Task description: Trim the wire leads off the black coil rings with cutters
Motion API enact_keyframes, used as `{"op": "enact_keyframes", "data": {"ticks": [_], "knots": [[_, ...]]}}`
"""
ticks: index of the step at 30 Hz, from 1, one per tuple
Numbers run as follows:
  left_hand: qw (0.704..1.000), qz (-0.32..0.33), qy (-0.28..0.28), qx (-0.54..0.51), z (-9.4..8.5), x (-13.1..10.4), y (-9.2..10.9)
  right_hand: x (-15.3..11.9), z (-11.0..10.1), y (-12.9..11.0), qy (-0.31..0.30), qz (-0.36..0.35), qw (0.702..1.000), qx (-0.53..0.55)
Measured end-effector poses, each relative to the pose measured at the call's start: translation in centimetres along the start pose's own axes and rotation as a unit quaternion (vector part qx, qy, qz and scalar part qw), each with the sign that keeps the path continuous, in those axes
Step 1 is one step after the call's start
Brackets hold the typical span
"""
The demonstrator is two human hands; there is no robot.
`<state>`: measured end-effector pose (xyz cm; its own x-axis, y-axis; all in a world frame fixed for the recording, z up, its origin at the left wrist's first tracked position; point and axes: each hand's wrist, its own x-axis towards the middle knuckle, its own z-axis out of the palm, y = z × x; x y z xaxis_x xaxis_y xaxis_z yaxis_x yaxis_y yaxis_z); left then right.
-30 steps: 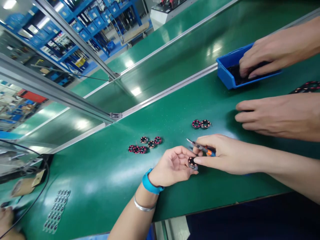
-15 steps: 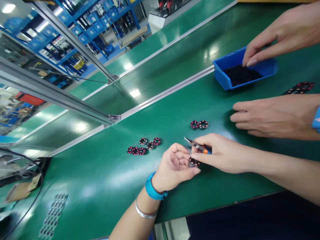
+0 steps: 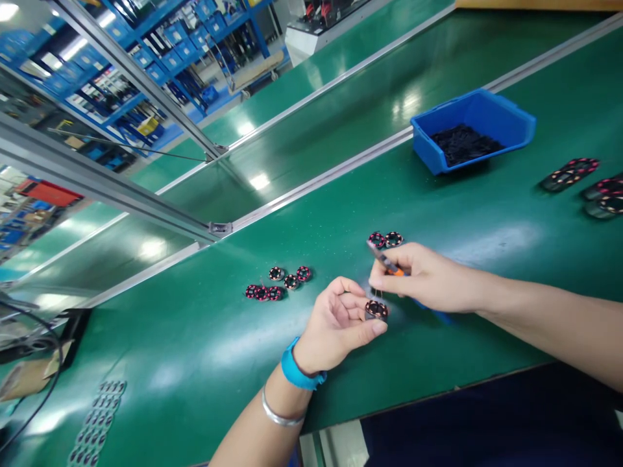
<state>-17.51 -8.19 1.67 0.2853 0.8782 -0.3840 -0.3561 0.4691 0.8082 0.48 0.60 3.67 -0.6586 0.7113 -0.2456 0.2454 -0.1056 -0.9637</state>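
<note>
Between the thumb and fingers of my left hand (image 3: 343, 318) is a small black ring-shaped motor stator (image 3: 376, 310) with copper windings, thin wire ends rising from its far side. My right hand (image 3: 428, 275) grips a pair of cutters (image 3: 389, 264) with orange and blue handles, jaws pointing up and left. The cutters are just above the held stator and apart from its body. Just beyond the jaws, two stators (image 3: 393, 239) sit side by side on the green bench. To the left lies a loose group of several stators (image 3: 291, 281), some with pinkish-red windings.
A blue bin (image 3: 438, 155) holding black pieces stands at the back right. More stators (image 3: 570, 174) lie at the far right. Rows of small round parts (image 3: 97, 421) are at lower left. A metal frame post (image 3: 146, 201) and a dark cable (image 3: 61, 350) are on the left.
Another person's two hands have left the view at the right, uncovering the bin and stators there. My right hand has lifted the cutters slightly up and away from the held stator.
</note>
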Motion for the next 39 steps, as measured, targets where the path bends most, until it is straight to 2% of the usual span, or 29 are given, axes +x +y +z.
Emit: {"op": "enact_keyframes", "data": {"ticks": [2, 3, 6, 8, 12, 13, 15, 19, 24, 27, 29, 30, 32, 34, 35, 36, 37, 38, 39], "knots": [[1.0, -0.006, 0.001, 0.001, 0.0, 0.0, 0.0, 0.1, -0.3, 0.0, 0.043, 0.006, 0.999, 0.019], [1.0, -0.007, 0.0, 0.001, 0.1, 0.0, 0.0, 0.1, -0.3, 0.0, 0.039, 0.011, 0.999, 0.027], [1.0, -0.003, -0.005, 0.002, 0.1, 0.0, -0.2, 0.1, -0.1, -0.2, -0.044, 0.012, 0.999, 0.024], [1.0, -0.004, -0.008, 0.002, 0.2, 0.0, -0.3, 0.2, 0.1, -0.2, -0.062, 0.006, 0.998, 0.013], [1.0, -0.018, -0.015, -0.001, 0.2, -0.1, -0.3, 0.4, -0.6, -0.2, 0.041, -0.002, 0.999, 0.03], [1.0, -0.019, -0.016, -0.003, 0.2, -0.1, -0.3, 0.4, -1.0, -0.2, 0.049, -0.002, 0.998, 0.034], [1.0, -0.021, -0.016, -0.008, 0.2, -0.2, -0.1, 0.1, -2.1, -0.2, 0.004, 0.008, 1.0, 0.026], [1.0, -0.023, -0.008, -0.004, 0.1, -0.1, 0.2, -0.9, -3.7, -0.3, -0.17, 0.065, 0.982, -0.044], [0.999, -0.011, 0.004, 0.033, -0.1, -0.1, 0.1, -1.7, -3.7, -0.7, -0.227, 0.091, 0.957, -0.155], [0.994, 0.01, 0.015, 0.109, -0.1, -0.3, 0.0, -1.8, -3.6, -1.0, -0.253, 0.103, 0.946, -0.176], [0.977, 0.047, 0.037, 0.203, 0.0, -0.4, 0.1, -1.9, -3.7, -1.2, -0.259, 0.103, 0.944, -0.175], [0.959, 0.078, 0.054, 0.265, -0.1, -0.5, 0.1, -2.0, -3.8, -1.3, -0.257, 0.1, 0.945, -0.177], [0.895, 0.163, 0.097, 0.405, -0.4, -0.6, 0.3, -2.0, -4.2, -1.3, -0.244, 0.087, 0.948, -0.183], [0.807, 0.241, 0.145, 0.519, -1.0, -0.6, 0.6, -2.1, -4.6, -1.4, -0.231, 0.073, 0.953, -0.182], [0.77, 0.261, 0.17, 0.557, -1.3, -0.6, 0.7, -2.1, -4.8, -1.4, -0.227, 0.066, 0.955, -0.178], [0.746, 0.266, 0.193, 0.579, -1.6, -0.6, 0.9, -2.1, -4.9, -1.4, -0.223, 0.059, 0.958, -0.172], [0.742, 0.258, 0.208, 0.583, -1.8, -0.6, 1.1, -2.2, -5.0, -1.3, -0.221, 0.054, 0.959, -0.168], [0.757, 0.238, 0.212, 0.57, -1.9, -0.6, 1.3, -2.2, -5.1, -1.3, -0.22, 0.051, 0.96, -0.165], [0.787, 0.212, 0.206, 0.541, -1.8, -0.7, 1.5, -2.2, -5.1, -1.2, -0.222, 0.049, 0.96, -0.166]]}}
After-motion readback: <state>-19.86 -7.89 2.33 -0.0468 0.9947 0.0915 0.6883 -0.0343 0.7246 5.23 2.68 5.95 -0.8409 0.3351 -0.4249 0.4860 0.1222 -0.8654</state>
